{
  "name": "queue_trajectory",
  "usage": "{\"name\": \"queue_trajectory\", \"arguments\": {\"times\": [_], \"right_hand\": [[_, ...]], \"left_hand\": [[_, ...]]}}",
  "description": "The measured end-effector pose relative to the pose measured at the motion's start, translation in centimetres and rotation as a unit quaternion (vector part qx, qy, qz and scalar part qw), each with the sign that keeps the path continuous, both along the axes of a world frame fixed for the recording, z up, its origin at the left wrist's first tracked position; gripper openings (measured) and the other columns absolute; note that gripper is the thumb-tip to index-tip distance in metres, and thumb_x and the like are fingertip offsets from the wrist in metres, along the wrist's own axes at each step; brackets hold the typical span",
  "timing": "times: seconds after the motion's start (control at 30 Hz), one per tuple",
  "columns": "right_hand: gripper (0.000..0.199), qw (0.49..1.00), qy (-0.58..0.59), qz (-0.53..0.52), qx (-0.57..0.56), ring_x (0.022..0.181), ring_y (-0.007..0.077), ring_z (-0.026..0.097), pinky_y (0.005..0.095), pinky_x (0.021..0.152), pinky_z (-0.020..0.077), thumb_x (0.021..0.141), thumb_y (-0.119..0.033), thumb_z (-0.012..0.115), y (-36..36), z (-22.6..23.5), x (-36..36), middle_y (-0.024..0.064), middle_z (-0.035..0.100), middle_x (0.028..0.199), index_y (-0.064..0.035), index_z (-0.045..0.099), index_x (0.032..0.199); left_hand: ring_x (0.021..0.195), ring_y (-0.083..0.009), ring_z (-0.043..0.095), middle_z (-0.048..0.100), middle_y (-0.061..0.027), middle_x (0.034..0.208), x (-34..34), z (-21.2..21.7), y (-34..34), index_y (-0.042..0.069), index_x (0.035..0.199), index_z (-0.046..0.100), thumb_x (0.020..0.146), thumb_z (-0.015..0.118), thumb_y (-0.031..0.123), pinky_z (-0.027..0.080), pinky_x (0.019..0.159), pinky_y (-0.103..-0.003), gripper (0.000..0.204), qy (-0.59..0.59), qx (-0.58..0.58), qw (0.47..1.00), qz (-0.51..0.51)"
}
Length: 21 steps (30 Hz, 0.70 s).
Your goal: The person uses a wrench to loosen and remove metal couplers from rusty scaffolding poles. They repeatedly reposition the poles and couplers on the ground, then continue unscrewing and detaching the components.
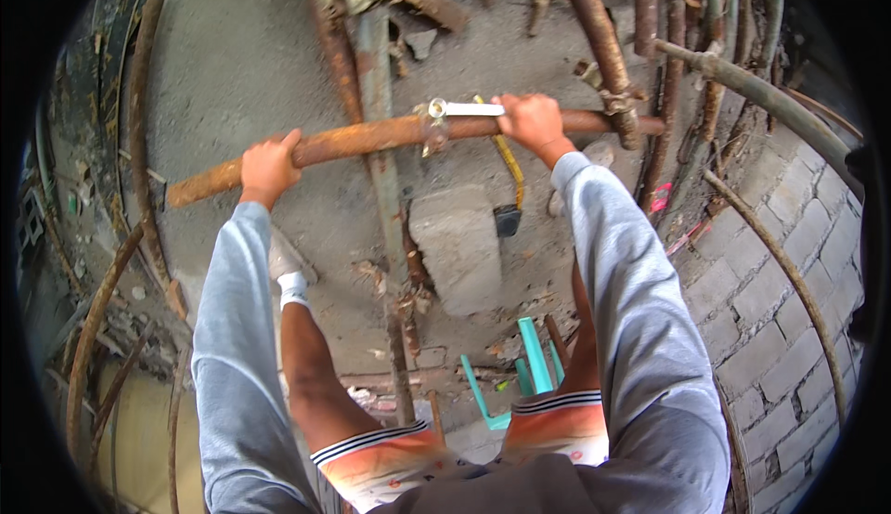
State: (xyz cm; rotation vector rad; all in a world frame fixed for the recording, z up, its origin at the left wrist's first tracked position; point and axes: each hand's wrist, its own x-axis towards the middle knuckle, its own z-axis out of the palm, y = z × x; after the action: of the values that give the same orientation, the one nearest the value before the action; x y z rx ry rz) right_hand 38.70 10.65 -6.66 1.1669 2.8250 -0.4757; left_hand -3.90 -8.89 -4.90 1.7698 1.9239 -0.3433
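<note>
While the rusty scaffold pipe (pixel 371 140) runs left-right, left hand (pixel 269 166) clenches its left stretch; right hand (pixel 529 119) grips a wrench (pixel 464 108) at the nearer central clamp (pixel 432 124).

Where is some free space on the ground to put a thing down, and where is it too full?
Bare concrete floor lies beyond the rusty horizontal pipe, left of the upright grey pipe. A narrower patch lies right of it, above the right hand. Crowded: pipes at upper right, the concrete block, the teal stool.
</note>
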Motion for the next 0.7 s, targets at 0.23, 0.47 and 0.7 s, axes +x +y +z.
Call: {"name": "queue_trajectory", "arguments": {"times": [0.23, 0.47, 0.7], "right_hand": [[0.022, 0.982, 0.009, -0.146, -0.121, 0.08, 0.0375, 0.068, 0.0523, 0.068, 0.0518, 0.095, -0.03, 0.065, -3.9, 4.9, 0.0, 0.0192, 0.067, 0.087, -0.0084, 0.06, 0.1], [0.057, 0.922, -0.05, -0.299, -0.24, 0.08, 0.0404, 0.068, 0.0519, 0.07, 0.0541, 0.097, -0.009, 0.057, -15.2, 15.1, -4.3, 0.0206, 0.065, 0.093, -0.0175, 0.047, 0.153], [0.051, 0.907, -0.129, -0.325, -0.236, 0.08, 0.0431, 0.067, 0.0545, 0.07, 0.0538, 0.097, -0.009, 0.057, -15.1, 16.8, -9.2, 0.0213, 0.063, 0.091, -0.0162, 0.054, 0.147]], "left_hand": [[0.082, -0.036, 0.072, 0.071, -0.0098, 0.09, -0.1, 0.8, 1.0, 0.019, 0.11, 0.063, 0.073, 0.076, 0.014, 0.058, 0.071, -0.048, 0.039, -0.015, -0.009, 1.0, -0.013], [0.086, -0.0358, 0.073, 0.071, -0.0106, 0.094, 1.9, 2.3, 1.6, 0.019, 0.112, 0.062, 0.076, 0.074, 0.011, 0.058, 0.073, -0.048, 0.039, 0.015, -0.046, 0.999, 0.001], [0.089, -0.0342, 0.073, 0.071, -0.0099, 0.095, 2.0, 2.2, 1.7, 0.018, 0.11, 0.06, 0.077, 0.074, 0.011, 0.057, 0.077, -0.049, 0.036, 0.006, -0.032, 0.999, 0.004]]}}
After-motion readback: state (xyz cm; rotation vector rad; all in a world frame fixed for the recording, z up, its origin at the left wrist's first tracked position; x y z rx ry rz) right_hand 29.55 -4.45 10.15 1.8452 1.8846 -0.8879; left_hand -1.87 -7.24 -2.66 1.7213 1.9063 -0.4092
